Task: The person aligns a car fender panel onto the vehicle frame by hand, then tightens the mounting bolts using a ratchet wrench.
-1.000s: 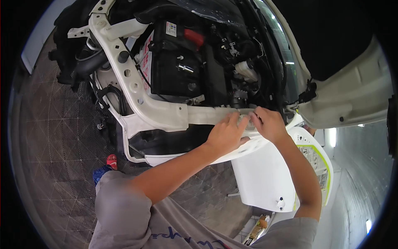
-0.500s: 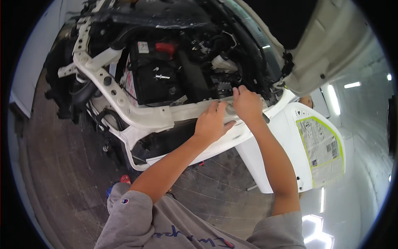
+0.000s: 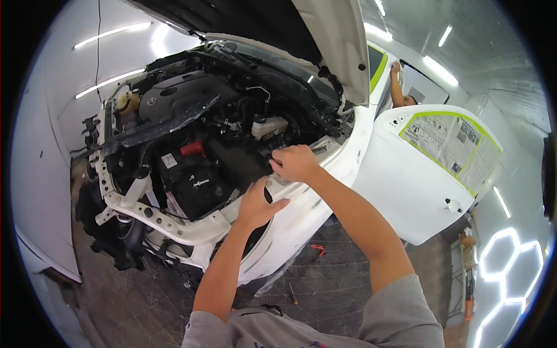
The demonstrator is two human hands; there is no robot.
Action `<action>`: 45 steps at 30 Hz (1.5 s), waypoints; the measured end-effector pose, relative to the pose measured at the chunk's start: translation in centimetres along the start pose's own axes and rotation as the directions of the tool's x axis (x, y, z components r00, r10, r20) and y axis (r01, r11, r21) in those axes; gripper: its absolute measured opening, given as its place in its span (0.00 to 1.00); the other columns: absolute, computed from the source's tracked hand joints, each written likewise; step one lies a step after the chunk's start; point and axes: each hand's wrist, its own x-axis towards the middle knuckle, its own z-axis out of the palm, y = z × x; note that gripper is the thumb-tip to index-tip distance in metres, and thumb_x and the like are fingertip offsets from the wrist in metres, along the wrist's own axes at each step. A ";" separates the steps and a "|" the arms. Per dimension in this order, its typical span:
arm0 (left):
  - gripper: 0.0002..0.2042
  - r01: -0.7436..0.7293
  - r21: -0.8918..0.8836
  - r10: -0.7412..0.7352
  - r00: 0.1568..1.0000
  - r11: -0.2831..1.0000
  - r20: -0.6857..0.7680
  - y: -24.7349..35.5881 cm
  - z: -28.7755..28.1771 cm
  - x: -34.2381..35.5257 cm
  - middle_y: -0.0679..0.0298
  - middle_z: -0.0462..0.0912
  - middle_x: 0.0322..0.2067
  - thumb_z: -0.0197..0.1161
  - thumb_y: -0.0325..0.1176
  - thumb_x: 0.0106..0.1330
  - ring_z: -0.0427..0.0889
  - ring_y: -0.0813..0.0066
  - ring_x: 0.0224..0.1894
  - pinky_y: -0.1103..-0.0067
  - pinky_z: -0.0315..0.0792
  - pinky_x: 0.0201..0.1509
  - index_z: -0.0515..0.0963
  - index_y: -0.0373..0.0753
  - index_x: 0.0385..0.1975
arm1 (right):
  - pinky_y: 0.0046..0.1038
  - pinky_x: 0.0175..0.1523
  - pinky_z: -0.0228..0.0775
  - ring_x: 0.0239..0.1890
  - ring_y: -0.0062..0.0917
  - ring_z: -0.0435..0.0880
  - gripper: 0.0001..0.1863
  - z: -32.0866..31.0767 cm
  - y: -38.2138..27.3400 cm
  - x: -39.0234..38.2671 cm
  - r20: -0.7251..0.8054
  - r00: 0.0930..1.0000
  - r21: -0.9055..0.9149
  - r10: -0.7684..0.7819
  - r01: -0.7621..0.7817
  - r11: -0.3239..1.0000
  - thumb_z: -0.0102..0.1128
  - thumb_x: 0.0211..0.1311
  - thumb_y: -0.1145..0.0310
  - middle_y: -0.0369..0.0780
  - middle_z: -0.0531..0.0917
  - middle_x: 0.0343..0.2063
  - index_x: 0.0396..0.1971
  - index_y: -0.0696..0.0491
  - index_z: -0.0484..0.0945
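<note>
Both my hands are at the inner top edge of the white fender [image 3: 325,203], beside the open engine bay. My left hand [image 3: 257,204] rests on that edge with its thumb spread away from the fingers, and it holds nothing that I can see. Just farther along, my right hand [image 3: 295,163] is closed with its fingers curled over the rail. Whatever its fingertips grip is hidden. To the left of my hands sits a black battery [image 3: 203,194] with a red terminal cover [image 3: 193,148]. Some loose bolts [image 3: 200,183] lie on top of it.
The raised hood [image 3: 345,52] hangs above the bay. At right stands an open white door [image 3: 400,180] with taped masking paper [image 3: 444,139]. Behind it, another person's arm [image 3: 396,87] reaches up to the car. A red tool [image 3: 318,250] lies on the floor.
The view has tilted up and shows more of the car and the other person. My right hand's fingers have curled in more; my left hand stays on the fender edge.
</note>
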 end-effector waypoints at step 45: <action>0.45 -0.036 -0.080 0.048 0.986 0.996 0.161 -1.4 -0.4 1.7 0.41 0.75 0.56 0.77 0.48 0.45 0.72 0.48 0.62 0.63 0.66 0.66 0.68 0.26 0.62 | 0.39 0.37 0.80 0.33 0.39 0.88 0.06 -0.2 -2.5 0.5 0.125 0.865 -0.148 0.487 -0.469 0.871 0.60 0.50 0.70 0.46 0.86 0.27 0.24 0.52 0.86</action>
